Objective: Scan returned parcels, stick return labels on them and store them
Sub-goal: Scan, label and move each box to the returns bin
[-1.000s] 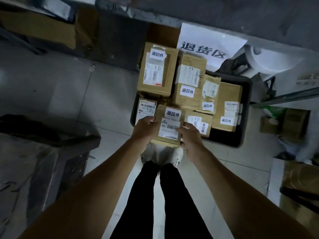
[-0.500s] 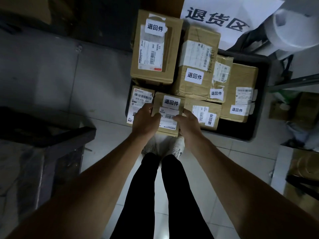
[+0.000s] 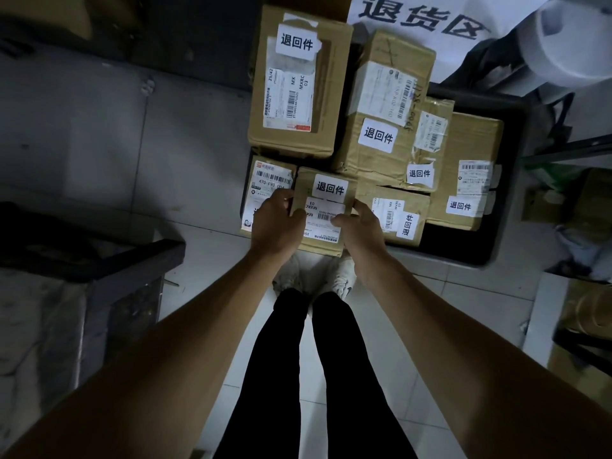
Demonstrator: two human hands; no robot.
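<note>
- Dim overall, cool bluish cast; corners fall to near black.
- Brightest patches: white paper sign with black characters [image 3: 420, 31] and white return stickers on brown cardboard parcels [image 3: 299, 91]; print there reads sharp.
- Grey tiled floor [image 3: 82, 127] shows soft dull sheen.
- Wide-angle stretch: forearms balloon toward bottom edge.
- Dark shelf frame [image 3: 109, 270] at left murky, detail lost.
</note>
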